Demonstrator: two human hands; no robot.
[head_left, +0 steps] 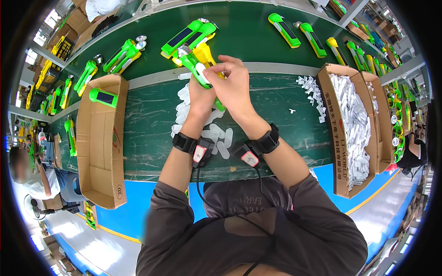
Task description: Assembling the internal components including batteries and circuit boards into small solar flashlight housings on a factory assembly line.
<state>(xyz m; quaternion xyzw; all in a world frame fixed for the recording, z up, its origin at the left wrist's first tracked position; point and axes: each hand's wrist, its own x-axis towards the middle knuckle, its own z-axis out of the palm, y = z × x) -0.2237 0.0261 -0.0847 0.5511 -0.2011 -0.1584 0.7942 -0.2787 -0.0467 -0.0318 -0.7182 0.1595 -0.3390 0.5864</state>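
Observation:
My left hand (200, 97) is closed around a green flashlight (186, 58) with a silver head, tilted up and away from me. A white oval cover (201, 69) shows on the flashlight's side. My right hand (234, 87) is closed over it, thumb and fingertips pressed at the cover's edge; the exact grip is partly hidden. Beneath and around my wrists, several loose white oval covers (223, 150) lie on the green worktop (152, 110). Just beyond my hands are green flashlights with dark panels (177, 41) and a yellow one (204, 54).
An open cardboard box (101, 158) at the left has a green flashlight part (103, 97) on its far end. At the right, another box (338, 161) holds many white pieces, with small white clips (314, 94) beside it. More flashlights (313, 39) rest on the far green belt (248, 32).

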